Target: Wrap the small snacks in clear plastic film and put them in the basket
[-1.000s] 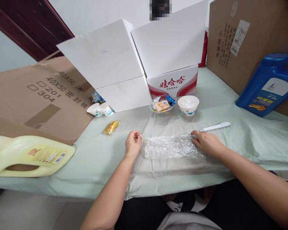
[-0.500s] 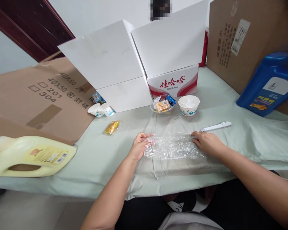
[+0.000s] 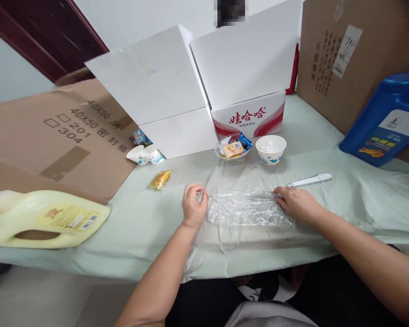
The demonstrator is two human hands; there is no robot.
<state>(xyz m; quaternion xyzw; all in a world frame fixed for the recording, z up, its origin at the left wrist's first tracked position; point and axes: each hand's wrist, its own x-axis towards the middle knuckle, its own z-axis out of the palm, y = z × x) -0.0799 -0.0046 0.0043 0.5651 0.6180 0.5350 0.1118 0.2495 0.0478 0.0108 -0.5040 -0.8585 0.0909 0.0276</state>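
Note:
A crinkled sheet or bag of clear plastic film (image 3: 247,209) lies spread on the cloth in front of me. My left hand (image 3: 193,206) is at its left edge, with thumb and forefinger pinched together on the film. At the far right corner, my right hand (image 3: 298,203) has its fingertips closed on the same film. Just beyond the right hand lies a slim white-handled tool (image 3: 310,180), its kind unclear. Behind the film stand a clear bowl (image 3: 219,152) of wrapped snacks (image 3: 233,149) and a white paper bowl (image 3: 271,150) with blue print.
A yellow wrapped snack (image 3: 161,180) and two paper cups (image 3: 152,154) are at left. White boxes (image 3: 177,131) stand behind. A pale yellow jug (image 3: 51,218) and a brown carton (image 3: 30,131) border the left; a blue bottle (image 3: 383,122) and another carton (image 3: 354,77), the right.
My left hand has shifted slightly left and away from me along the film's edge, its fingers more curled. The film lies flatter. My right hand keeps its place on the film.

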